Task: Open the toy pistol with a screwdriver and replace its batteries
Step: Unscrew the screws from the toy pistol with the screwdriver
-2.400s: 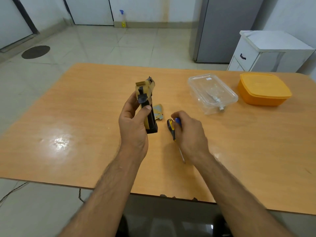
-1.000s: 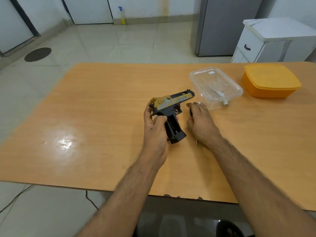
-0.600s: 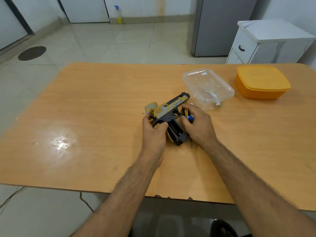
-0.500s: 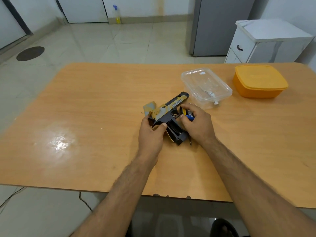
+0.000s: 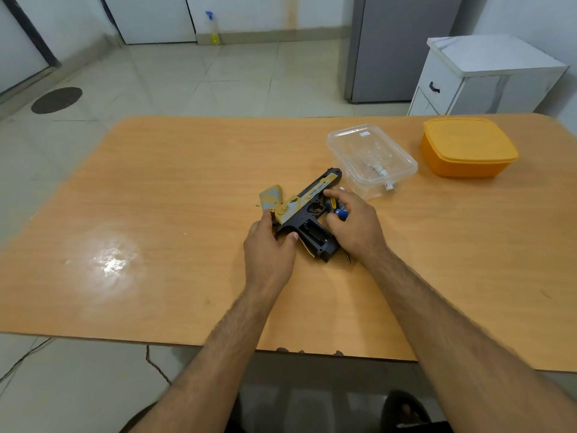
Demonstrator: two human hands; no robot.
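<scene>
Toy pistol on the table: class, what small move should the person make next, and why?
Probably set down the screwdriver held in the right hand: the toy pistol lies on its side, steadied by the left hand, its grip compartment open and the removed cover beside it, so freed fingers could work on the batteries.

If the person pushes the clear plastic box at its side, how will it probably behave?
The clear plastic box looks thin-walled and holds only a few small items, so it is probably light and would likely slide easily on the glossy table. Being low and wide, it seems unlikely to tip. Its thin walls may flex under a squeeze.
</scene>
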